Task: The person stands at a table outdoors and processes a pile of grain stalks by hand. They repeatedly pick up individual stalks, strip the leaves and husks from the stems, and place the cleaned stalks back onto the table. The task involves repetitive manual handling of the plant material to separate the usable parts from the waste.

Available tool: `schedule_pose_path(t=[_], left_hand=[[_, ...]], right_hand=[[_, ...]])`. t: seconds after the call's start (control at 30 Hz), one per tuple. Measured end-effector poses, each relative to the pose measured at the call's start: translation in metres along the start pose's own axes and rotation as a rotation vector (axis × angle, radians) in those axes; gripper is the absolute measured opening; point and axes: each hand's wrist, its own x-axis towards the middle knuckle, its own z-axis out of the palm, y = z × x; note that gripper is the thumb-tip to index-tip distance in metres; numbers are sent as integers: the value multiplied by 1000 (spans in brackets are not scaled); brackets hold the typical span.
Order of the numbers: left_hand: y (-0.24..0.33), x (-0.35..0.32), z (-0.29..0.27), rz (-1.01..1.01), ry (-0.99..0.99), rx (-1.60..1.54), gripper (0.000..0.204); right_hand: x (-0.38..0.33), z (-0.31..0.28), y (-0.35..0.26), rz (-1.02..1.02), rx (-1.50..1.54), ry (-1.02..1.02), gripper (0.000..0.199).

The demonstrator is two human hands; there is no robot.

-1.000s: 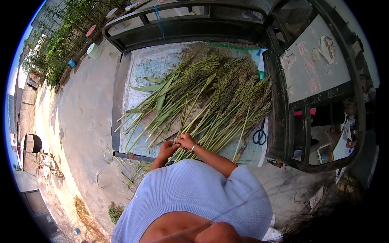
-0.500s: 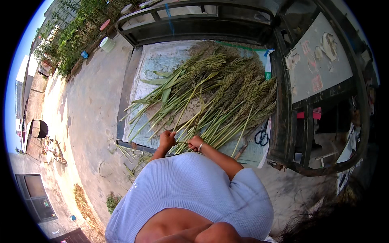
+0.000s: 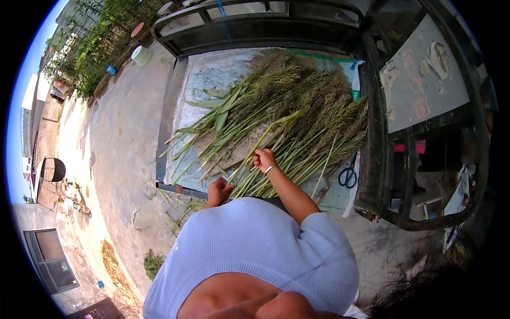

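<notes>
The right hand (image 3: 264, 158) is gripping a green stalk (image 3: 249, 159) closed-fisted; the left hand (image 3: 218, 192) is clutching stalks at the counter's (image 3: 212, 74) near edge.

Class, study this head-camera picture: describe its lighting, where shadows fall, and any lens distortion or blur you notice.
Head view: hard sunlight bleaches the concrete ground and the stalks; the cabinet interior at right lies in deep shadow. Fisheye bending curves the metal frame, with a black rim around the circle. The right hand and left hand look reasonably sharp; the scissors are small but legible.
</notes>
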Motion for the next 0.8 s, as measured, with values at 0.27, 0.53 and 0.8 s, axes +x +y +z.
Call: schedule_pose_path(t=[0.27, 0.53, 0.8], left_hand=[[12, -1, -14, 74, 125, 180, 25], [-11, 10, 7, -124, -50, -292, 29], [-8, 21, 17, -111, 54, -207, 33]], right_hand=[[-12, 21, -5, -125, -173, 11, 16], [-16, 16, -18, 40, 6, -18, 22], [-19, -7, 31, 45, -689, 16, 13]])
